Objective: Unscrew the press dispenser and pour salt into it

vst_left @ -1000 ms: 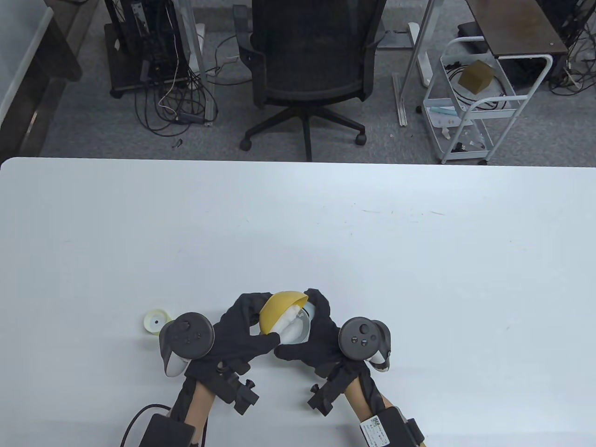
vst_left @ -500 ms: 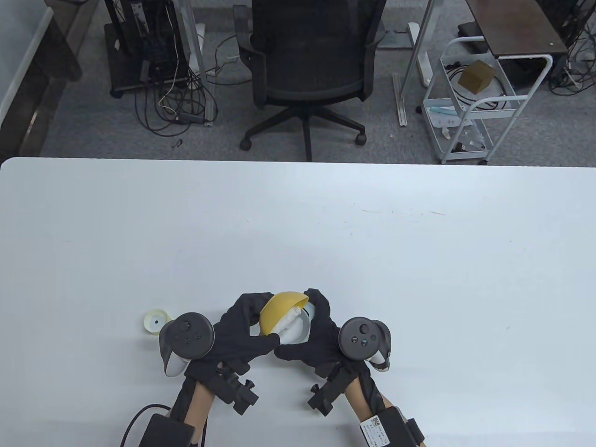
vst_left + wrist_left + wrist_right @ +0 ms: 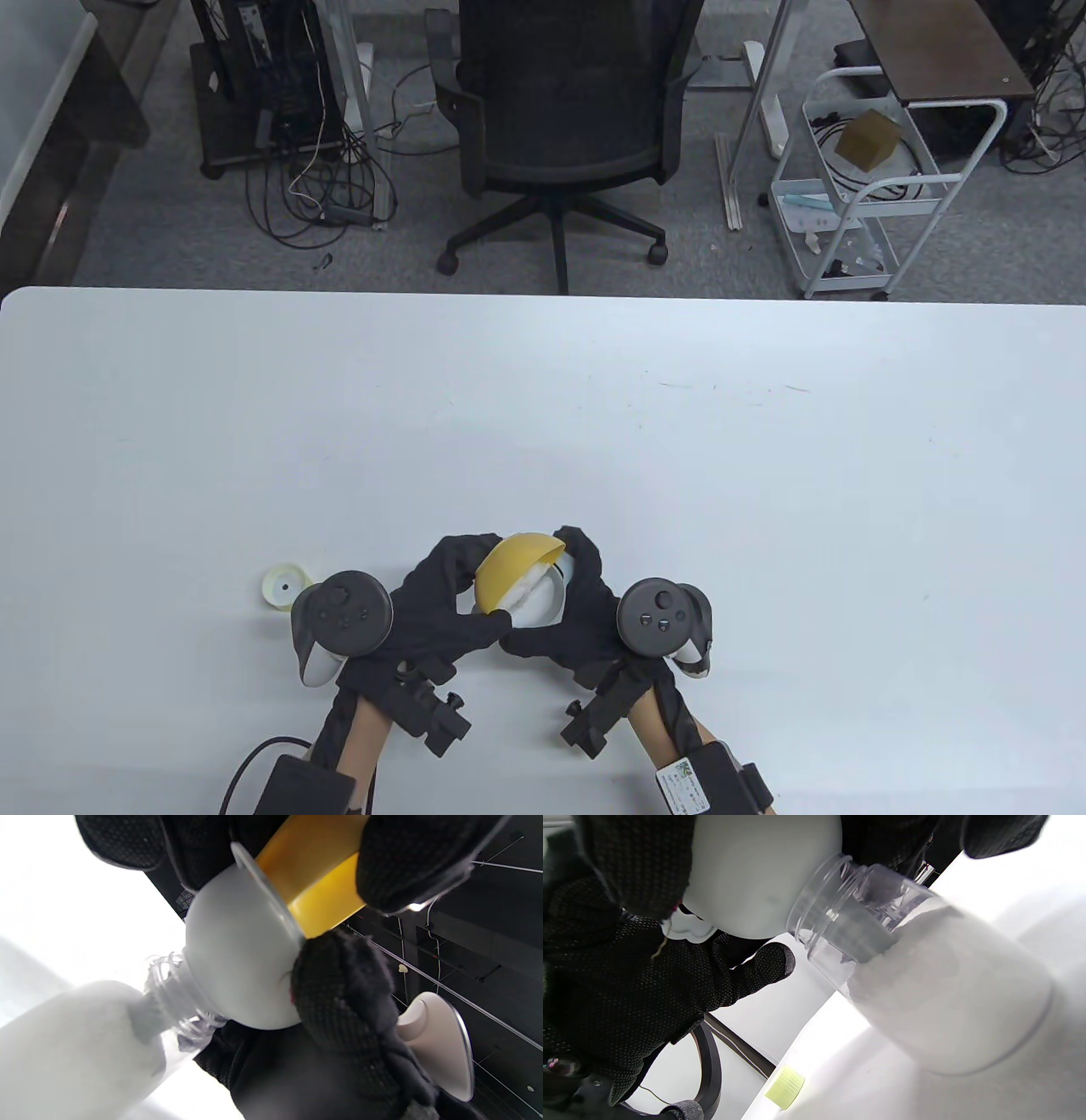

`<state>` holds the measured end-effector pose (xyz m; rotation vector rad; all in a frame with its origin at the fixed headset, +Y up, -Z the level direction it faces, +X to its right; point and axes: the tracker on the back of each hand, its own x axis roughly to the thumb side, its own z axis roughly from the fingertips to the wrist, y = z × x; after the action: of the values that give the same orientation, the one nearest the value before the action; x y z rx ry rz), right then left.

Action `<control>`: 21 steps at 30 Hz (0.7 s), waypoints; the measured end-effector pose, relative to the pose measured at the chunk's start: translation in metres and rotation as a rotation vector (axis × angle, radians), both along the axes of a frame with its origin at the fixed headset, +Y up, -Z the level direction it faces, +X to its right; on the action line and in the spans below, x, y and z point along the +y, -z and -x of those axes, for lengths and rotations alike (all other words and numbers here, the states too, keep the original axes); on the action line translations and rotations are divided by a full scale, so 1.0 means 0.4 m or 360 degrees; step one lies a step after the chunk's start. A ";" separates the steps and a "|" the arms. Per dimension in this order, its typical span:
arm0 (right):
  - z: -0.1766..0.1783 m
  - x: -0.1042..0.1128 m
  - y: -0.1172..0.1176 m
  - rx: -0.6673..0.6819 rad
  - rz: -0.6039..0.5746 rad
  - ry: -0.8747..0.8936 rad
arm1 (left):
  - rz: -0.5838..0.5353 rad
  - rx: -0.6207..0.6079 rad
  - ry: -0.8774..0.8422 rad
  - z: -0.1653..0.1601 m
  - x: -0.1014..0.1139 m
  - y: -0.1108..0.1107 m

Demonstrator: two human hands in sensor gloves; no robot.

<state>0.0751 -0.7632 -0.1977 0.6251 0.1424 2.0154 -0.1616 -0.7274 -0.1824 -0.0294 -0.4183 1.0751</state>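
A clear dispenser bottle (image 3: 937, 997) with a threaded neck stands on the white table (image 3: 594, 441), largely filled with white salt. A white funnel (image 3: 237, 950) sits in its neck and also shows in the table view (image 3: 543, 598). My left hand (image 3: 454, 594) grips a yellow bowl (image 3: 509, 564), tipped over the funnel with white salt at its lip; the bowl also shows in the left wrist view (image 3: 314, 874). My right hand (image 3: 573, 607) holds the funnel from the right, thumb on its front. The bottle is hidden under the hands in the table view.
A pale yellow screw cap (image 3: 282, 586) lies on the table just left of my left hand and shows in the right wrist view (image 3: 785, 1086). An office chair (image 3: 564, 127) and a white cart (image 3: 857, 187) stand beyond the far table edge.
The yellow bowl has shifted very slightly to the right over the funnel. Both hands keep their places.
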 end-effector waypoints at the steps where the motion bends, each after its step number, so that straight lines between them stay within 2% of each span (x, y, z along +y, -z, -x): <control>1: 0.000 0.000 0.000 0.0000 0.0000 0.0000 | 0.0004 0.0000 -0.0007 0.001 -0.001 0.000; 4: 0.000 0.000 0.000 0.0000 0.0000 0.0000 | 0.0046 0.0010 -0.0080 0.004 -0.010 0.004; 11: 0.000 0.000 0.000 0.0000 0.0000 0.0000 | 0.0310 0.0030 -0.0460 0.026 -0.050 0.018; 17: 0.000 0.000 0.000 -0.0004 -0.0004 -0.0006 | 0.0682 0.0133 -0.1057 0.082 -0.103 0.028; 21: 0.001 0.000 -0.001 -0.0006 -0.0004 -0.0008 | 0.0896 0.0314 -0.1155 0.131 -0.144 0.027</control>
<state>0.0749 -0.7633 -0.1972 0.6232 0.1392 2.0216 -0.2140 -0.7848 -0.1931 -0.2855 0.0849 1.8695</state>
